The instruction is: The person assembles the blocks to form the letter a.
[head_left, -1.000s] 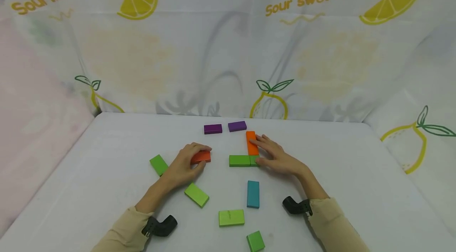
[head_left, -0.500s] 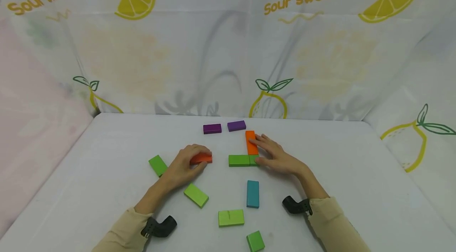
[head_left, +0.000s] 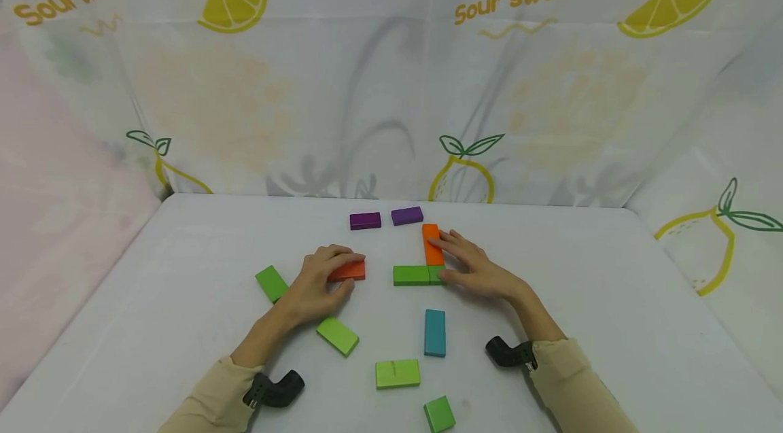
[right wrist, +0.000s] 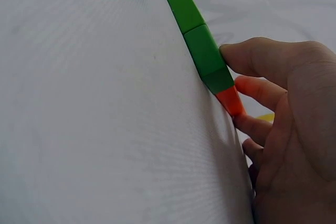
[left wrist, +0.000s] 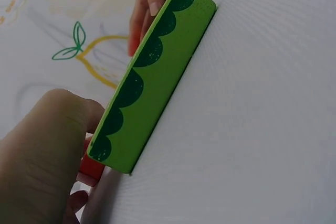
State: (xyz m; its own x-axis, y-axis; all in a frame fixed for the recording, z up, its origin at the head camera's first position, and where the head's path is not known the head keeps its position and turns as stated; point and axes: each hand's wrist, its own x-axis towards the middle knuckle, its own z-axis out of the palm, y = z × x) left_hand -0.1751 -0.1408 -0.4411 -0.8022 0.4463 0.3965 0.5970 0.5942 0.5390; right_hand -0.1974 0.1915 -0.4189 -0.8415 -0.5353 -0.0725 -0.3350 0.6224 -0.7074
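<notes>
In the head view my left hand holds a red-orange block, fingers over its far edge and thumb by its near side. My right hand touches an orange block with its fingertips, its thumb at a small green block. That small block adjoins a longer green block, and the orange block lies end-on behind them. In the right wrist view the thumb meets the small green block with the fingers fairly straight beside the orange block.
Two purple blocks lie toward the back. Near the front are a teal block, a light green block and a short green block. Another light green block and a green block lie around my left forearm.
The red-orange block has shifted slightly right with my left hand, and more of it shows now as the fingers have lifted a little. My right hand stays where it was.
</notes>
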